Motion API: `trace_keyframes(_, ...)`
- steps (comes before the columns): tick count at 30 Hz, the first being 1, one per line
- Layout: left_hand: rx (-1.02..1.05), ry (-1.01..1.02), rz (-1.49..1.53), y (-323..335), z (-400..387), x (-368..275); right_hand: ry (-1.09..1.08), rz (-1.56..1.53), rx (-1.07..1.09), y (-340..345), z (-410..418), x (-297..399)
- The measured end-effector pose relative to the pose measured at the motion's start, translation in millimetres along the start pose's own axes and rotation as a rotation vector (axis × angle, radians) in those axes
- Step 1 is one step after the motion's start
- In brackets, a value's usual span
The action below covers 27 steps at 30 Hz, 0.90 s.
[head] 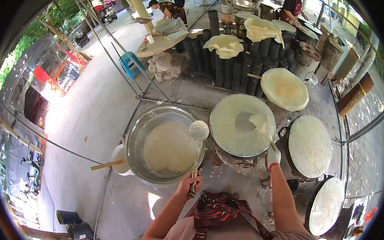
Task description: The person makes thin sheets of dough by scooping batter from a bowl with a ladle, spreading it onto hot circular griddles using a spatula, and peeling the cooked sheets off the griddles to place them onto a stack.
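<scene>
My left hand grips the handle of a long metal ladle, whose batter-coated bowl is raised over the right rim of a large steel basin. Pale batter fills much of the basin floor. My right hand, in a white glove with a red cuff, is at the near right edge of a round griddle. Its fingers close on the end of a strip of soft pale dough reaching inward. A thin pale layer coats the griddle, except for a bare grey patch near the middle.
Two more coated griddles stand at right, and a round flatbread lies beyond. Black cylinders carry folded sheets. A white bucket with a wooden stick is left of the basin. Metal poles cross nearby; other people work behind.
</scene>
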<state>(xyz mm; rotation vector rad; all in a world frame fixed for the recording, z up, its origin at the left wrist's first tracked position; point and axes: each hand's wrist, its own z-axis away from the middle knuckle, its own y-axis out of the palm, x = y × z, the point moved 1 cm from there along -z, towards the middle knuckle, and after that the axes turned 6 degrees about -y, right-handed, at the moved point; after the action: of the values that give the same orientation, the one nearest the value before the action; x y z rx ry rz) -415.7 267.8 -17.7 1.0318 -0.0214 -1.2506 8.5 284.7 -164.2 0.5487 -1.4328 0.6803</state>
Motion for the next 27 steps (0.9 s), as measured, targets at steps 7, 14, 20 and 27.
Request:
trace_keyframes(7, 0.09, -0.025, 0.032, -16, -9, -2, 0.226, 0.088, 0.165, 0, 126, 11)
trace_keyframes(14, 0.035, -0.041, 0.029, 8, -17, 8, 0.352, -0.122, 0.133, 52, 28, 15)
trace_keyframes(20, -0.008, -0.019, 0.064, 37, -23, 31, 0.053, 0.075, 0.123, 1, -26, 0)
trace_keyframes(27, -0.095, -0.018, 0.085, 67, -27, 60, -0.106, 0.422, 0.445, -1, -84, 32)
